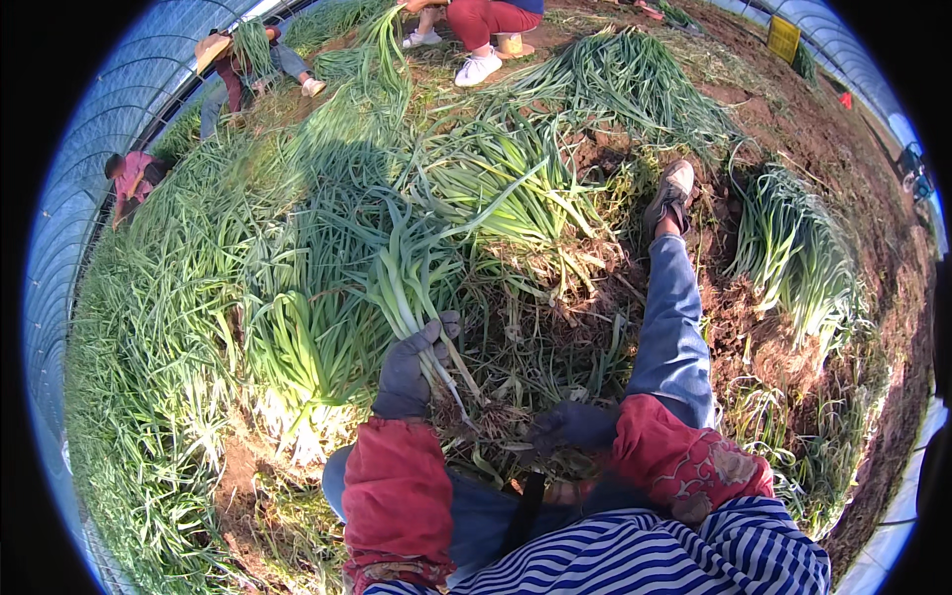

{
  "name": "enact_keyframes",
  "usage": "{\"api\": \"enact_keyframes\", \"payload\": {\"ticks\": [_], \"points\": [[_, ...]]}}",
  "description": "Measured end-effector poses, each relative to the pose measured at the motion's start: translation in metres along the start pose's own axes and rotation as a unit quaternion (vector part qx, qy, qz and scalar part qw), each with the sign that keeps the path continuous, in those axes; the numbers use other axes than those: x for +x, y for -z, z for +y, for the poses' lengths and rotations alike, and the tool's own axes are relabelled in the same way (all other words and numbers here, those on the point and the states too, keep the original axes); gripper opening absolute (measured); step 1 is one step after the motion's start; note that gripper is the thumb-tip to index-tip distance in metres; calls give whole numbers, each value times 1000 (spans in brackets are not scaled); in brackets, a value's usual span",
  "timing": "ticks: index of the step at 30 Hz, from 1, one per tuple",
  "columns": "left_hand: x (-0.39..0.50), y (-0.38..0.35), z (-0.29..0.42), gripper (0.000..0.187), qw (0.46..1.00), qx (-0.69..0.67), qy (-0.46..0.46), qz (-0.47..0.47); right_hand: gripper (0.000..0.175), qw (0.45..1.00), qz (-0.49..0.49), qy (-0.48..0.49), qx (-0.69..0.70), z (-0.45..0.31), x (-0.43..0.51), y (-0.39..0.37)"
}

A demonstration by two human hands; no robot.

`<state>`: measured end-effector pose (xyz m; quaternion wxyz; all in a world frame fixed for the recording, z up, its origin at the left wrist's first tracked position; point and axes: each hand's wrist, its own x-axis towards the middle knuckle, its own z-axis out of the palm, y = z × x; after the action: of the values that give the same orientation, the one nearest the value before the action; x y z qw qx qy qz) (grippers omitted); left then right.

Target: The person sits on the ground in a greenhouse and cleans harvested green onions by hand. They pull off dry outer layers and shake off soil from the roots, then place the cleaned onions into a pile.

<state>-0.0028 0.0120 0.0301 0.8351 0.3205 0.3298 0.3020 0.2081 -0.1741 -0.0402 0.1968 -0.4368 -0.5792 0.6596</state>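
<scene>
My left hand (413,362), in a grey glove, is closed around a few leafy green stalks (404,297) that look like leeks or garlic greens. Their leaves point away from me and their rooted white ends hang below the fist. To the right of those roots, low over the ground, is my right hand (571,427) in a dark glove. It lies in shadow, and its fingers and anything in them are unclear. Pulled plants lie in a heap (513,186) just beyond my hands, roots towards me.
Standing green plants (171,297) fill the left side. Another pile (617,82) lies farther off, and a bundle (796,253) lies right of my outstretched leg (669,320). Several people work at the far side and left. A yellow crate (783,39) stands far right, near the plastic tunnel wall.
</scene>
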Motion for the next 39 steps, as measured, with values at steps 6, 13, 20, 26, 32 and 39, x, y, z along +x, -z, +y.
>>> {"api": "enact_keyframes", "payload": {"ticks": [6, 13, 20, 26, 32, 39], "points": [[9, -20, -13, 35, 997, 54, -42, 31, 48, 965, 227, 49, 124, -3, -7, -14], [-4, -29, -43, 35, 997, 54, 46, 35, 25, 901, 266, 39, 339, -44, 53, -27], [-14, -25, 64, 40, 968, 9, -244, 48, 58, 847, 531, -12, 4, 59, 88, 107], [-2, 8, 64, 49, 960, -51, -265, 72, 36, 830, 518, -72, 194, 116, 120, 196], [6, 15, 47, 41, 973, -194, -126, -1, 18, 768, 417, 119, 472, 29, 95, 200], [-10, -28, -29, 21, 979, 167, -17, 112, 19, 816, 282, 69, 501, -17, 85, 55]]}}
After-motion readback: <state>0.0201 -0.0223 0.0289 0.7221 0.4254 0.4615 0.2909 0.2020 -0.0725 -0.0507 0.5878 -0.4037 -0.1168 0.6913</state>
